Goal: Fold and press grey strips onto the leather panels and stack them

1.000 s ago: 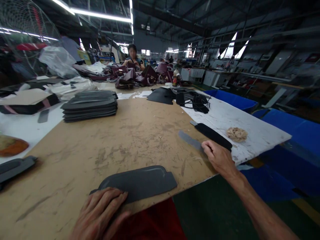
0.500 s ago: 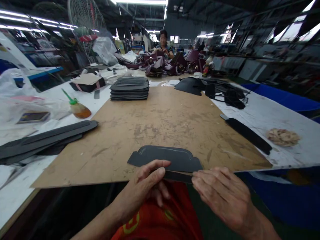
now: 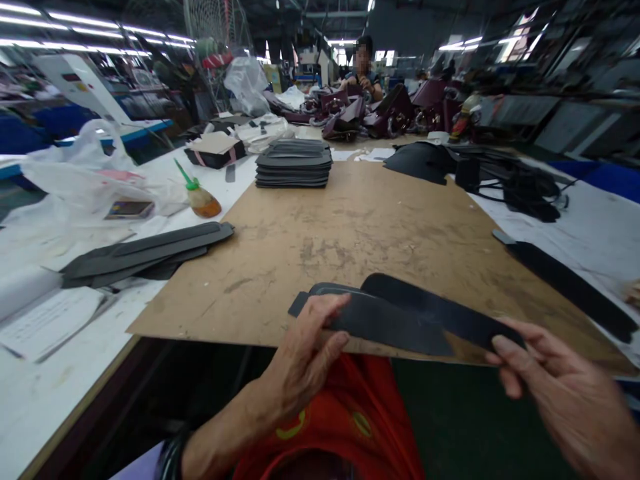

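My right hand [image 3: 555, 373] pinches the right end of a long black strip [image 3: 435, 307] between thumb and fingers. The strip's rounded left end lies over or just above a dark grey panel [image 3: 385, 327] at the near edge of the brown board [image 3: 280, 267]. My left hand [image 3: 310, 347] is at the panel's left part, fingers apart, index finger over the panel and thumb by its lower edge. Whether it presses on the panel is hard to tell.
A stack of dark panels [image 3: 293, 163] stands at the board's back. Loose grey pieces [image 3: 150, 253] and a green-tipped bottle [image 3: 203, 200] are at left. Black straps [image 3: 530, 190] and a black strip [image 3: 575, 287] lie at right. A person [image 3: 364, 70] is behind maroon bags [image 3: 395, 110].
My right hand has moved right and now holds the long strip out over the panel. My left hand's fingers have spread. The view has turned left, so the surroundings appear further right.
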Available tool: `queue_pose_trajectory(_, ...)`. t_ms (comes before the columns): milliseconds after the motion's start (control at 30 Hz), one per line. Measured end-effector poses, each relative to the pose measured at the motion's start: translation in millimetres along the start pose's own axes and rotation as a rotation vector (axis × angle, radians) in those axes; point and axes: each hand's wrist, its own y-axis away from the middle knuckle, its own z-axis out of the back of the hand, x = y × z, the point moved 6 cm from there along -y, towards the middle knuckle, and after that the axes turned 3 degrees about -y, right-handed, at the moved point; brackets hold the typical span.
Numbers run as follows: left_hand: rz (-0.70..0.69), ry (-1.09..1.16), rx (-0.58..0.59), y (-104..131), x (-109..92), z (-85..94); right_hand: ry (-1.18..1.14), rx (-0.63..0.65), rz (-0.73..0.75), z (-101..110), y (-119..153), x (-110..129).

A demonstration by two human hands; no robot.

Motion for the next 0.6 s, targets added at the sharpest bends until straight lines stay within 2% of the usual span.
queue_pose_trajectory(100, -0.204, -0.478, 0.031, 7, 7, -3.4, -0.002, -0.040, -0.036, 3, -16, -4)
queue_pose_trajectory(200, -0.237, -0.701, 0.094, 14, 15, -11.7, -0.020, 0.023, -0.074, -12, -25, -3)
queue_pose_trajectory(433, -0.249, -0.752, 0.025, 19, 14, -16.2, 0.018, 0.128, -0.071, -52, -30, 15)
queue_pose_trajectory(600, -0.231, -0.682, 0.048, 15, 13, -11.0, 0.040, 0.163, -0.096, -61, -28, 14)
